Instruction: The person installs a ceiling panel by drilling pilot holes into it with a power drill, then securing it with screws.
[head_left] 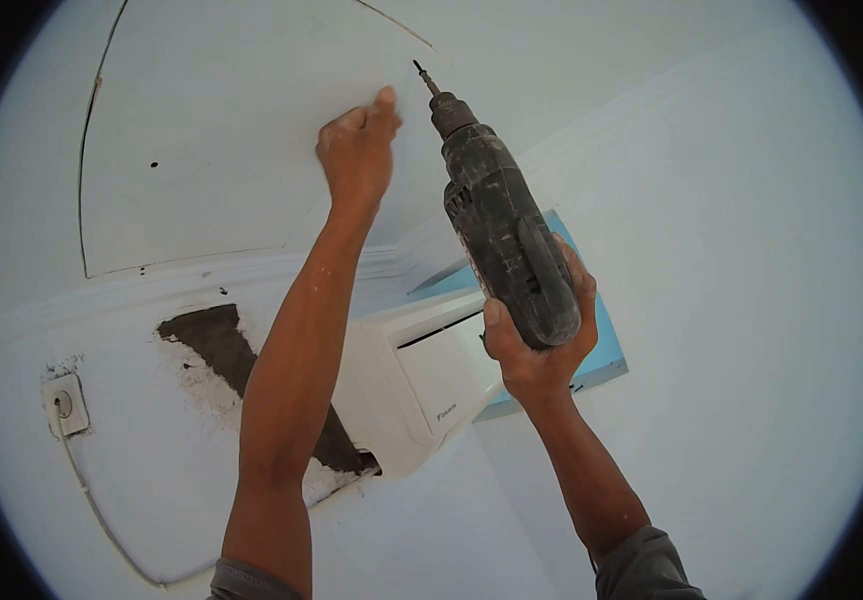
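Observation:
A worn black power drill (502,220) is held up by my right hand (544,345), which is closed round its rear handle. The thin bit (426,77) in its chuck points up toward the ceiling, near the end of a cut line. To the left of the bit, my left hand (360,148) is raised close to the white ceiling (222,120). Its fingers are curled and pressed together, with the thumb upward; whatever they may pinch is hidden or too small to make out. The left hand and the drill are apart.
Below the drill, a white air conditioner (432,390) hangs on the wall beside a blue panel (602,340). A dark patch of broken plaster (214,335) runs behind my left forearm. A socket (67,405) with a plugged-in cable (102,515) is at left. Thin cut lines mark the ceiling.

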Motion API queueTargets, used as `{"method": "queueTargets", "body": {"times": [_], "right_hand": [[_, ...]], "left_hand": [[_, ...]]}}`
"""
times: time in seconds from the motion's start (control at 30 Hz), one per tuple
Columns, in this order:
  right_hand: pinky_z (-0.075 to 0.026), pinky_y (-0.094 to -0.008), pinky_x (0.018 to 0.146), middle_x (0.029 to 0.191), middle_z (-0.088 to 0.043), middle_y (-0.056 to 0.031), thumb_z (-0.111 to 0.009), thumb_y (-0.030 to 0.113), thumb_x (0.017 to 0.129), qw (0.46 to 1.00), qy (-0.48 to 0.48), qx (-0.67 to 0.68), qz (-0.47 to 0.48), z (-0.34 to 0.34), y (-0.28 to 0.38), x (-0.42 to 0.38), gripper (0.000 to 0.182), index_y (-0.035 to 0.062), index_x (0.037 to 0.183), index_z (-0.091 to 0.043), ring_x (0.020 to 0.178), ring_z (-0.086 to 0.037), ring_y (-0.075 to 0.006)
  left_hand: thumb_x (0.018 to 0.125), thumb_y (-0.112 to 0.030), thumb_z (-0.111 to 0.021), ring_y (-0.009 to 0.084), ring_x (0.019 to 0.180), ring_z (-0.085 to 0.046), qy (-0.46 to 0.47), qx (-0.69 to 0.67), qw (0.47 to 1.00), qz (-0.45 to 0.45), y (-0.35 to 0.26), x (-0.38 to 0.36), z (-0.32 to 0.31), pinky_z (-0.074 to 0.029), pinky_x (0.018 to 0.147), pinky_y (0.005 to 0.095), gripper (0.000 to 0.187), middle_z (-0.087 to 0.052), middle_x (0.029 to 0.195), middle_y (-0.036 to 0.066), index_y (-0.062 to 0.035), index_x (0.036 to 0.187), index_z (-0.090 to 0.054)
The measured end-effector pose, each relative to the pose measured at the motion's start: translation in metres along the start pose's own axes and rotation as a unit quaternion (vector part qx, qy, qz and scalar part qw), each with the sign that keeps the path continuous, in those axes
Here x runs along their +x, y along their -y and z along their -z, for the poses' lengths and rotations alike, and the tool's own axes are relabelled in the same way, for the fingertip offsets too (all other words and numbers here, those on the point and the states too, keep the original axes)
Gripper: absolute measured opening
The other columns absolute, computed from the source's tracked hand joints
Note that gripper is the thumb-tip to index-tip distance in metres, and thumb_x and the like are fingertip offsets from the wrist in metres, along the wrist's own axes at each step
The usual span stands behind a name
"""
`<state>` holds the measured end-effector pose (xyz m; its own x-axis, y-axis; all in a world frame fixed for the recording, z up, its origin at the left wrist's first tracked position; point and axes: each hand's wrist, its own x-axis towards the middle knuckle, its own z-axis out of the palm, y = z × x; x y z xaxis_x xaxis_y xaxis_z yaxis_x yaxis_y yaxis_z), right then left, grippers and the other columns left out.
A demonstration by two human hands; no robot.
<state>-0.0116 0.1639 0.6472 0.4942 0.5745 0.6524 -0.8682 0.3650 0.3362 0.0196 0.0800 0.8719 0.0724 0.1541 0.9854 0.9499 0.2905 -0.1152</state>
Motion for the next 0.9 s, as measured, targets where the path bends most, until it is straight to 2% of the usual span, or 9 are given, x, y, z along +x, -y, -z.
{"method": "queueTargets", "body": {"times": [0.03,0.13,0.2,0.33,0.53,0.67,0.73,0.8,0.9], "right_hand": [[-0.052,-0.0335,0.088,0.117,-0.057,-0.0224,-0.076,0.008,0.072,1.000,0.003,-0.002,0.004,0.000,0.002,0.002,0.073,-0.0116,0.131,-0.037,0.105,-0.062,-0.0238],[-0.050,-0.0325,0.089,0.117,-0.056,-0.0215,-0.076,0.009,0.073,0.999,-0.011,0.040,-0.022,-0.002,0.006,0.005,0.071,-0.0115,0.130,-0.039,0.104,-0.059,-0.0222],[-0.049,-0.0364,0.096,0.121,-0.050,-0.0182,-0.073,0.018,0.076,0.998,-0.003,0.041,-0.046,-0.002,0.005,0.005,0.067,-0.0063,0.129,-0.040,0.116,-0.053,-0.0239],[-0.049,-0.0365,0.096,0.122,-0.050,-0.0188,-0.074,0.017,0.076,0.997,0.008,0.034,-0.068,0.004,0.009,0.011,0.067,-0.0072,0.128,-0.040,0.115,-0.054,-0.0235],[-0.048,-0.0356,0.096,0.121,-0.052,-0.0202,-0.074,0.014,0.075,0.998,0.039,0.015,-0.050,0.008,0.005,0.014,0.070,-0.0104,0.130,-0.038,0.113,-0.055,-0.0238],[-0.048,-0.0342,0.095,0.122,-0.051,-0.0209,-0.075,0.012,0.074,0.997,0.057,-0.046,0.002,0.009,0.003,0.015,0.073,-0.0114,0.132,-0.037,0.113,-0.055,-0.0237],[-0.048,-0.0340,0.095,0.122,-0.051,-0.0212,-0.075,0.011,0.074,0.994,0.068,-0.083,0.022,0.010,0.000,0.017,0.074,-0.0117,0.132,-0.037,0.114,-0.055,-0.0239],[-0.057,-0.0340,0.081,0.113,-0.061,-0.0250,-0.079,0.014,0.067,0.996,0.025,-0.062,0.060,0.008,-0.008,0.020,0.075,-0.0124,0.127,-0.043,0.098,-0.067,-0.0276],[-0.057,-0.0336,0.081,0.113,-0.061,-0.0254,-0.079,0.015,0.067,0.990,0.031,-0.100,0.097,0.012,-0.011,0.024,0.075,-0.0118,0.127,-0.044,0.097,-0.067,-0.0285]], "left_hand": [[0.090,-0.041,-0.062,0.0149,0.061,-0.054,-0.065,0.052,0.995,-0.048,0.005,0.000,0.002,-0.045,0.063,0.0312,0.049,-0.063,0.064,0.008,0.0022,0.067,-0.068],[0.089,-0.043,-0.063,0.0149,0.051,-0.051,-0.103,0.065,0.989,-0.079,0.016,0.005,0.002,-0.045,0.058,0.0323,0.054,-0.059,0.054,0.007,0.0021,0.059,-0.065],[0.089,-0.044,-0.064,0.0154,0.051,-0.052,-0.104,0.067,0.990,-0.065,0.021,0.008,0.002,-0.045,0.059,0.0326,0.054,-0.060,0.054,0.007,0.0015,0.059,-0.065],[0.088,-0.040,-0.068,0.0154,0.059,-0.063,-0.099,0.083,0.991,-0.044,0.020,0.010,0.003,-0.054,0.066,0.0278,0.050,-0.066,0.063,0.011,0.0045,0.067,-0.069],[0.088,-0.038,-0.068,0.0143,0.059,-0.062,-0.106,0.057,0.992,-0.048,0.026,0.013,0.000,-0.054,0.064,0.0266,0.047,-0.066,0.062,0.010,0.0043,0.067,-0.069],[0.088,-0.038,-0.068,0.0137,0.058,-0.061,-0.105,0.070,0.991,-0.055,0.025,0.012,0.001,-0.053,0.063,0.0265,0.047,-0.065,0.062,0.010,0.0038,0.066,-0.069],[0.088,-0.045,-0.064,0.0180,0.052,-0.053,-0.105,0.087,0.989,-0.052,0.026,0.012,0.001,-0.045,0.059,0.0359,0.050,-0.060,0.055,0.006,-0.0019,0.063,-0.069],[0.088,-0.045,-0.064,0.0184,0.052,-0.054,-0.103,0.086,0.989,-0.054,0.027,0.013,0.001,-0.046,0.059,0.0360,0.050,-0.061,0.055,0.007,-0.0019,0.063,-0.069],[0.089,-0.041,-0.065,0.0158,0.054,-0.056,-0.101,0.075,0.990,-0.057,0.026,0.013,0.001,-0.048,0.060,0.0312,0.049,-0.062,0.057,0.007,0.0009,0.064,-0.068]]}}
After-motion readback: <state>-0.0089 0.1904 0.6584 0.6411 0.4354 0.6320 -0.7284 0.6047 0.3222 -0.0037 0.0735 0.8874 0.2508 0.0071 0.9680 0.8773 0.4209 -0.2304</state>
